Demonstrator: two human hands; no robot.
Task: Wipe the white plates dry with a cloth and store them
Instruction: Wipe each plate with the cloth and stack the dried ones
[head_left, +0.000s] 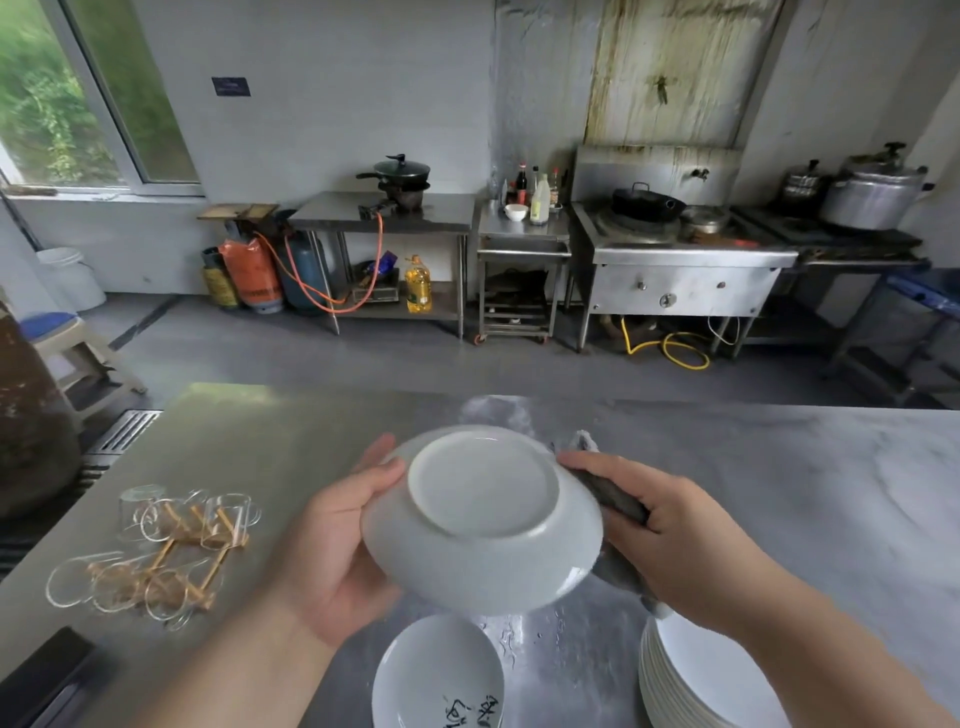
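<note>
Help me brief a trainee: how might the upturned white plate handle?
The white plate is probably slippery: its glaze looks smooth and water beads on the table. Likely stiff yet breakable; it looks ceramic. Seems light: the left hand grips one edge, the right hand holds a cloth.

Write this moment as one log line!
step: drying | left hand: holds round white ceramic plate, underside up | right hand: holds dark grey cloth against its rim | stack of white plates: on steel table
</note>
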